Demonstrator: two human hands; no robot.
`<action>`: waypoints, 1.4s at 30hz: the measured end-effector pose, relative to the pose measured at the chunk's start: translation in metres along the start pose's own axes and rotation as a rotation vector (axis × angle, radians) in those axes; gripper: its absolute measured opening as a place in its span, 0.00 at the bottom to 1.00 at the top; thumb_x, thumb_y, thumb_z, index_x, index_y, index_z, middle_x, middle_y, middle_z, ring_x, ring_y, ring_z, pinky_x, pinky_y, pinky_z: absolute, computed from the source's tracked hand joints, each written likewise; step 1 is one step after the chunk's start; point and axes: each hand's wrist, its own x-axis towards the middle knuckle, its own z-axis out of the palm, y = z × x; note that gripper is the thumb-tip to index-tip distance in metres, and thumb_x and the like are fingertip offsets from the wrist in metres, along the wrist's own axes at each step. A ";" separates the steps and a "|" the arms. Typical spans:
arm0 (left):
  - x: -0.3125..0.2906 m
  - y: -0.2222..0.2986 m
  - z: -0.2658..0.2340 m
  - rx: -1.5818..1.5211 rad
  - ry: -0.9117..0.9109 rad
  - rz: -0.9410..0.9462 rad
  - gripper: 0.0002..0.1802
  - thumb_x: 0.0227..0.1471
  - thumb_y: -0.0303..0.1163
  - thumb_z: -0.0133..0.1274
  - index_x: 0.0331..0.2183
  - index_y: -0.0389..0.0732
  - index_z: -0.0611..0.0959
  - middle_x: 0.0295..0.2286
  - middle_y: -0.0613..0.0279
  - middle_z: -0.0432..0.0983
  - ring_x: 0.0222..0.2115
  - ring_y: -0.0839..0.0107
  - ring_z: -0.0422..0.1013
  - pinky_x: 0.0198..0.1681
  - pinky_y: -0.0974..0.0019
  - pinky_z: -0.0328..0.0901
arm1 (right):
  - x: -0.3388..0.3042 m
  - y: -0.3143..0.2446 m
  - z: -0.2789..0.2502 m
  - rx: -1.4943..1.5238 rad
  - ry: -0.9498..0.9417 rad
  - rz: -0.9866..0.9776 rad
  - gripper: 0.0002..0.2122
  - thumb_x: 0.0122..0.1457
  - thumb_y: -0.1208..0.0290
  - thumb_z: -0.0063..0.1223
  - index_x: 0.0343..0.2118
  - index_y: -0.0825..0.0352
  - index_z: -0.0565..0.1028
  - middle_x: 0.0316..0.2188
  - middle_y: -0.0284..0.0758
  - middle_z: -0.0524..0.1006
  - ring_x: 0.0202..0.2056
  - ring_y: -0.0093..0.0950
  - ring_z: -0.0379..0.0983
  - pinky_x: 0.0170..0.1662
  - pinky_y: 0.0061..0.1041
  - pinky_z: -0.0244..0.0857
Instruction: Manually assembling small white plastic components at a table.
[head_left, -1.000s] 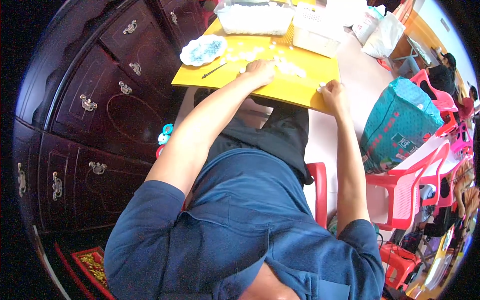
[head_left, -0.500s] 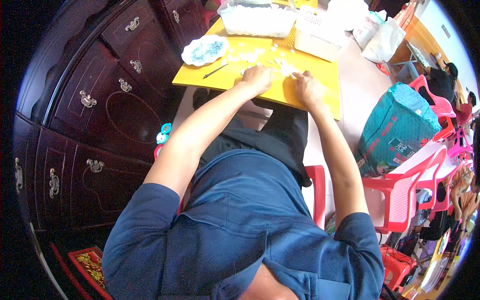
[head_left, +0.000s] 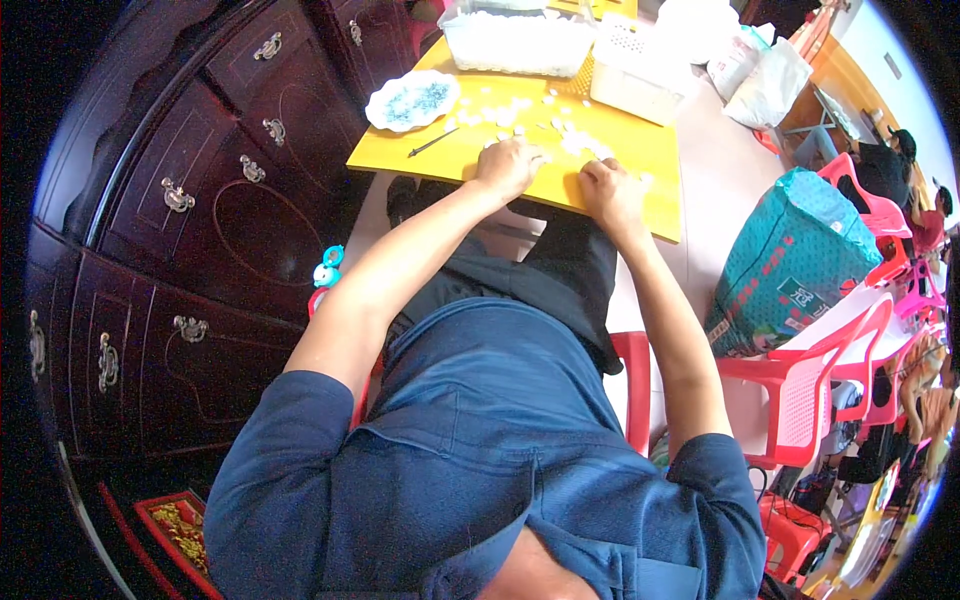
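Observation:
Both hands are over the near edge of a yellow table (head_left: 400,155). My left hand (head_left: 508,168) has its fingers bent together, pointing right; anything between them is too small to make out. To its right, my right hand (head_left: 610,188) is curled with the fingertips pressed together, and its grip is hidden. Small white pieces (head_left: 572,138) lie scattered just beyond the hands. A thin dark pointed tool (head_left: 432,143) rests left of my left hand. Behind it sits a white scalloped dish (head_left: 384,119) holding many small blue bits.
At the table's back stand a clear tub (head_left: 515,45) of white pieces and a white perforated basket (head_left: 640,88). Dark wooden cabinets (head_left: 200,260) line the left. A teal bag (head_left: 790,260) and red plastic chairs (head_left: 800,400) are on the right, with people farther off.
My right hand has drawn slightly back toward me and left, its fingers curling in more. My left hand has shifted a little left and nearer.

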 end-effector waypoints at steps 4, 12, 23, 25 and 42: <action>0.002 0.001 0.001 0.016 0.017 -0.027 0.09 0.51 0.41 0.56 0.30 0.51 0.87 0.29 0.56 0.80 0.32 0.54 0.77 0.37 0.52 0.71 | 0.001 -0.002 -0.001 0.033 -0.046 0.024 0.05 0.53 0.68 0.58 0.28 0.63 0.79 0.28 0.43 0.78 0.32 0.41 0.77 0.36 0.38 0.72; 0.014 0.005 -0.001 0.041 -0.087 -0.112 0.08 0.50 0.39 0.57 0.27 0.49 0.87 0.30 0.52 0.80 0.32 0.52 0.77 0.37 0.50 0.71 | 0.006 0.009 0.006 0.125 -0.078 0.143 0.08 0.51 0.64 0.59 0.29 0.63 0.81 0.28 0.43 0.80 0.31 0.40 0.79 0.38 0.36 0.72; 0.024 0.006 0.006 0.094 -0.163 -0.172 0.06 0.47 0.35 0.58 0.25 0.43 0.82 0.28 0.54 0.79 0.34 0.52 0.76 0.37 0.51 0.69 | 0.002 0.010 0.002 0.238 -0.066 0.173 0.07 0.53 0.67 0.58 0.30 0.64 0.80 0.29 0.41 0.81 0.30 0.38 0.79 0.37 0.35 0.72; 0.022 0.003 0.005 0.062 -0.149 -0.148 0.06 0.47 0.34 0.57 0.27 0.43 0.83 0.29 0.51 0.80 0.34 0.51 0.77 0.37 0.51 0.70 | 0.002 0.017 0.002 0.374 -0.024 0.154 0.06 0.55 0.69 0.58 0.32 0.65 0.80 0.31 0.38 0.81 0.28 0.31 0.79 0.35 0.30 0.71; -0.041 0.059 -0.047 -1.151 -0.259 -0.393 0.06 0.58 0.30 0.53 0.35 0.38 0.78 0.28 0.67 0.75 0.27 0.80 0.71 0.29 0.76 0.71 | -0.039 -0.048 -0.031 1.408 -0.404 0.645 0.07 0.64 0.67 0.53 0.39 0.65 0.77 0.31 0.30 0.78 0.28 0.16 0.71 0.33 0.15 0.65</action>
